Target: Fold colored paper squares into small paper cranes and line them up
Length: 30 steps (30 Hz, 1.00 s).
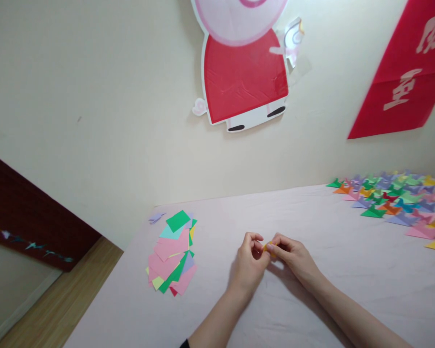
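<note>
The fingertips (271, 247) of both hands are pinched narrow around a small yellow paper (267, 246), which shows only as a sliver between them, held just above the tabletop (311, 309) near its middle. The left hand (252, 263) curls its thumb and forefinger over the piece from one side. The right hand (293, 256) meets it from the other, knuckles up. How the paper is folded inside the grip cannot be told.

By the look of it, the step in hand is a fine fold or crease on an already small piece. A fold that small calls for steady pinches set close together, with edges lined up before any pressing.

Toward the tabletop's left edge lies a loose stack of flat paper squares (172, 258), pink, green, yellow and blue, with a lone purple folded piece (156, 217) at the far left corner. Well apart, in the far right corner, a crowd of folded paper shapes (395, 200) in many colours covers the surface. On the wall behind hang a cartoon cutout (244, 77) and a red banner (406, 82).
</note>
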Tool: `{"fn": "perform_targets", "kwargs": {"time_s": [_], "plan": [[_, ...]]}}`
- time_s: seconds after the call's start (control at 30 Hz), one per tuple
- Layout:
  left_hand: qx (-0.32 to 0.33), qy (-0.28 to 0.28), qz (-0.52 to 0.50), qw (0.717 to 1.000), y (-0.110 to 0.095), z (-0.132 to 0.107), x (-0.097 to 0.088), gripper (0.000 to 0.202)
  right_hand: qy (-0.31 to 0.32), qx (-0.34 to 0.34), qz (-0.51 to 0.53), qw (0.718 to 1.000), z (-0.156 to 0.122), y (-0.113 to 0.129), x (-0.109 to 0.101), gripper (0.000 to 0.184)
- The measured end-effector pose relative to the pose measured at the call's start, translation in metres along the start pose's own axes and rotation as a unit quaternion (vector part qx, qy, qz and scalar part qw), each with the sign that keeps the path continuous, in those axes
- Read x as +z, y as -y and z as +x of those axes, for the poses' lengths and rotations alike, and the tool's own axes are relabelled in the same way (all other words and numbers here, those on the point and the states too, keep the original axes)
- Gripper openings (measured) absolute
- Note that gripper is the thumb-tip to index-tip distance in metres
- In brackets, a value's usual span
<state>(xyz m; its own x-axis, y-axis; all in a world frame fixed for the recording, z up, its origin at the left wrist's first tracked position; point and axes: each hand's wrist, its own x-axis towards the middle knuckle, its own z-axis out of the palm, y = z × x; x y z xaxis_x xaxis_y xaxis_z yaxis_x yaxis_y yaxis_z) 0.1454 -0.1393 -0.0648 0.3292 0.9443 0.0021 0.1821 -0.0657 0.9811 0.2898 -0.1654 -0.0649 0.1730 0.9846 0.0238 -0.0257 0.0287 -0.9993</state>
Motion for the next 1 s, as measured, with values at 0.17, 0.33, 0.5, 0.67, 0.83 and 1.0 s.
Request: {"fn": "perform_targets", "kwargs": {"time_s": [0.17,0.33,0.5,0.67,0.83,1.0], "plan": [[0.052,0.052,0.038,0.997,-0.0035,0.0004,-0.0028,0.018,0.004,-0.010,0.025,1.000,-0.0005,0.0018,-0.0004,0.041],[0.061,0.062,0.041,0.995,-0.0046,0.0016,-0.0040,0.024,0.003,-0.010,-0.004,1.000,-0.0018,0.0000,-0.0004,0.043],[0.053,0.083,0.004,0.995,-0.0033,0.0031,-0.0042,0.026,0.010,-0.004,-0.010,1.000,-0.0003,-0.0010,-0.0008,0.046],[0.050,0.093,-0.038,0.994,-0.0011,0.0038,-0.0035,0.025,0.018,-0.007,-0.015,1.000,0.0021,0.0023,-0.0018,0.049],[0.046,0.086,-0.046,0.994,0.0012,0.0056,-0.0045,0.028,0.005,-0.014,-0.033,0.999,0.0011,0.0003,-0.0026,0.050],[0.046,0.090,-0.044,0.994,0.0007,0.0077,-0.0085,0.036,0.015,-0.017,-0.033,0.999,-0.0003,0.0006,-0.0004,0.049]]}}
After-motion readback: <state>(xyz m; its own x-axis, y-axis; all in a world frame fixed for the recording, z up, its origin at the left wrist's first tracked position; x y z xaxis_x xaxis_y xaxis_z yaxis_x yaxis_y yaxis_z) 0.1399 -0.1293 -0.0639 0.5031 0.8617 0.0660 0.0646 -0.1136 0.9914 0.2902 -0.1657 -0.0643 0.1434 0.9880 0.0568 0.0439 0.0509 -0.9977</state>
